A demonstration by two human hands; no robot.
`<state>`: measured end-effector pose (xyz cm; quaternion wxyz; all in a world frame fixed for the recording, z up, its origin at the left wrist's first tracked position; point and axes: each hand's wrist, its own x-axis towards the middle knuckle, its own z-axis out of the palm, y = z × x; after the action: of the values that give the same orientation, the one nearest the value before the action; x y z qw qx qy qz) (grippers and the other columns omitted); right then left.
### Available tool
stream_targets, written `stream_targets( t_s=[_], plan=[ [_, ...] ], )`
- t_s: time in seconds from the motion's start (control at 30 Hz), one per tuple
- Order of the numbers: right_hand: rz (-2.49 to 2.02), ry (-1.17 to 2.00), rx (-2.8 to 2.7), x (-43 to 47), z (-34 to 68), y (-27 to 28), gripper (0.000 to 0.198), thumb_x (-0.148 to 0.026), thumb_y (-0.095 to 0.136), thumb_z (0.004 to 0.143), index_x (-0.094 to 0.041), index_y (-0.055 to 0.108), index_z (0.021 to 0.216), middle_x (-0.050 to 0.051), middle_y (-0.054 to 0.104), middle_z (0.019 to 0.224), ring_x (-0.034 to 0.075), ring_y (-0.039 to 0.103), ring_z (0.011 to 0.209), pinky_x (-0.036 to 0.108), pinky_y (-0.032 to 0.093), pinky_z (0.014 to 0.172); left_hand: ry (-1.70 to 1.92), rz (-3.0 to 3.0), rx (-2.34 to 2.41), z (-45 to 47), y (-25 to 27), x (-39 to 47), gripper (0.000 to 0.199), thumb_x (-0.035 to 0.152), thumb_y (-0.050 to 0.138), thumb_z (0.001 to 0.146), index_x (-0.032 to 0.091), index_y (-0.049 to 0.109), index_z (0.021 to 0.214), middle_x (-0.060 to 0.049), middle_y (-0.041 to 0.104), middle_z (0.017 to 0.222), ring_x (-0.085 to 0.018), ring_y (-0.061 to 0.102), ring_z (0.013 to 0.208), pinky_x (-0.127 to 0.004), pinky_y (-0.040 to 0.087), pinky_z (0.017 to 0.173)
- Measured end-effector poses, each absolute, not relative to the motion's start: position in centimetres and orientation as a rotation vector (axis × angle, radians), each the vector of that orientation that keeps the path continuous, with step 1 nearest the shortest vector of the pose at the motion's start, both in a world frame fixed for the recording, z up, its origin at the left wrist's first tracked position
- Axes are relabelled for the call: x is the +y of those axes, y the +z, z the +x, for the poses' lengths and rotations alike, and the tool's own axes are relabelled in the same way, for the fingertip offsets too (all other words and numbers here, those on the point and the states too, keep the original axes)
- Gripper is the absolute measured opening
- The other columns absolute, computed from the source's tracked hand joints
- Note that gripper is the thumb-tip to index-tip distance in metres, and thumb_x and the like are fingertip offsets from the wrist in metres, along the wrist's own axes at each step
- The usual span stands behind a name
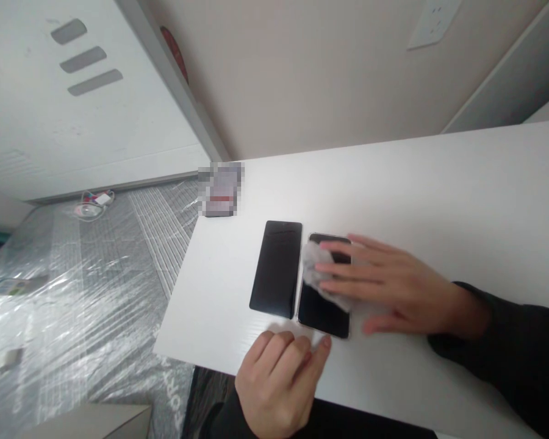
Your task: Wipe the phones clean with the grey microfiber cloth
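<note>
Two dark-screened smartphones lie side by side on the white table. My right hand (388,283) holds a crumpled white tissue (318,265) under its outstretched fingers, pressed on the screen of the right smartphone (322,314). The hand and tissue cover part of that screen, and the hand is slightly blurred. My left hand (279,384) rests at the near table edge with its fingers curled in and nothing visible in them. Its thumb tip touches or nearly touches the bottom edge of the right smartphone. Just beyond the left hand is the left smartphone (277,268), which neither hand touches.
A pixelated box-like item (222,192) sits at the far left corner of the white table (439,195). Left of the table, plastic sheeting (96,292) covers a lower surface with cables (91,207) on it. A white metal cabinet (96,122) stands behind; a socket (434,24) is on the wall.
</note>
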<state>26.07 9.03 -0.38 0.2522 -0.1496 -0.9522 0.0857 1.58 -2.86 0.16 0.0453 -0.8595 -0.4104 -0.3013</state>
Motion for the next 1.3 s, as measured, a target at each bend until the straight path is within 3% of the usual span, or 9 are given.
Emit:
stream_targets(
  t_s=[0.13, 0.27, 0.4, 0.5, 0.67, 0.83, 1.0, 1.13, 1.3],
  plan=[
    [-0.386, 0.221, -2.576, 9.39, 26.25, -0.15, 0.055, -0.059, 0.046, 0.104, -0.018, 0.068, 0.133, 0.009, 0.069, 0.140, 0.027, 0.041, 0.151, 0.047, 0.022, 0.130, -0.902, -2.642, -1.260, 1.49, -0.02, -2.96, 0.030, 0.009, 0.047, 0.101, 0.013, 0.074, 0.113, -0.005, 0.070, 0.079, -0.017, 0.058, 0.070, -0.032, 0.044, 0.066],
    [-0.287, 0.182, -2.598, 9.60, 26.24, -0.12, 0.050, -0.053, 0.046, 0.106, -0.014, 0.071, 0.125, 0.009, 0.072, 0.135, 0.026, 0.057, 0.137, 0.045, 0.035, 0.124, -0.911, -2.641, -1.262, 1.42, -0.04, -2.91, 0.029, 0.008, 0.049, 0.100, 0.011, 0.072, 0.117, -0.004, 0.070, 0.078, -0.017, 0.056, 0.067, -0.032, 0.042, 0.064],
    [-0.578, 0.117, -2.523, 9.83, 26.26, -0.14, 0.044, -0.048, 0.048, 0.105, -0.018, 0.071, 0.127, 0.010, 0.074, 0.131, 0.033, 0.058, 0.135, 0.057, 0.040, 0.119, -0.871, -2.666, -1.271, 1.39, 0.04, -2.88, 0.031, 0.006, 0.048, 0.099, 0.009, 0.072, 0.118, -0.005, 0.071, 0.080, -0.018, 0.055, 0.067, -0.033, 0.041, 0.064],
    [-0.280, 0.193, -2.563, 9.30, 25.84, 0.05, 0.049, -0.053, 0.044, 0.106, -0.017, 0.073, 0.121, 0.008, 0.075, 0.130, 0.026, 0.061, 0.131, 0.045, 0.039, 0.122, -0.882, -2.673, -1.268, 1.43, 0.04, -2.93, 0.029, 0.007, 0.049, 0.099, 0.010, 0.072, 0.118, -0.005, 0.071, 0.079, -0.018, 0.055, 0.068, -0.033, 0.042, 0.065],
    [-0.563, 0.026, -2.489, 9.33, 25.87, 0.07, 0.028, -0.029, 0.053, 0.104, -0.020, 0.074, 0.119, 0.006, 0.077, 0.123, 0.027, 0.063, 0.129, 0.051, 0.045, 0.117, -0.897, -2.657, -1.281, 1.47, 0.01, -2.95, 0.030, 0.006, 0.049, 0.099, 0.009, 0.072, 0.118, -0.004, 0.071, 0.078, -0.017, 0.055, 0.067, -0.033, 0.042, 0.064],
    [-0.244, 0.156, -2.532, 8.92, 25.53, 0.22, 0.030, -0.034, 0.053, 0.104, -0.016, 0.074, 0.112, 0.008, 0.078, 0.122, 0.022, 0.067, 0.120, 0.041, 0.047, 0.115, -0.888, -2.657, -1.279, 1.44, 0.12, -2.86, 0.030, 0.007, 0.048, 0.099, 0.011, 0.072, 0.117, -0.004, 0.070, 0.077, -0.017, 0.056, 0.065, -0.033, 0.043, 0.062],
    [-0.601, 0.095, -2.416, 9.33, 26.00, 0.00, 0.025, -0.026, 0.058, 0.099, -0.021, 0.072, 0.120, 0.007, 0.079, 0.117, 0.029, 0.065, 0.122, 0.050, 0.051, 0.108, -0.905, -2.626, -1.294, 1.65, 0.15, -2.91, 0.029, 0.006, 0.049, 0.099, 0.011, 0.072, 0.116, -0.003, 0.070, 0.075, -0.016, 0.057, 0.064, -0.032, 0.043, 0.060],
    [-0.347, 0.237, -2.488, 9.08, 25.85, 0.09, 0.024, -0.033, 0.057, 0.101, -0.018, 0.073, 0.110, 0.009, 0.079, 0.114, 0.025, 0.068, 0.115, 0.044, 0.049, 0.111, -0.922, -2.607, -1.320, 1.86, 0.20, -2.95, 0.029, 0.006, 0.048, 0.100, 0.012, 0.073, 0.114, -0.003, 0.071, 0.076, -0.016, 0.058, 0.064, -0.031, 0.043, 0.060],
    [-0.684, 0.160, -2.436, 9.28, 25.70, -0.05, 0.026, -0.033, 0.057, 0.100, -0.024, 0.071, 0.119, 0.009, 0.076, 0.121, 0.032, 0.064, 0.121, 0.054, 0.047, 0.112, -0.914, -2.589, -1.329, 1.90, 0.36, -2.95, 0.029, 0.005, 0.048, 0.099, 0.011, 0.073, 0.115, -0.003, 0.071, 0.075, -0.017, 0.058, 0.064, -0.031, 0.044, 0.060]
  ],
)
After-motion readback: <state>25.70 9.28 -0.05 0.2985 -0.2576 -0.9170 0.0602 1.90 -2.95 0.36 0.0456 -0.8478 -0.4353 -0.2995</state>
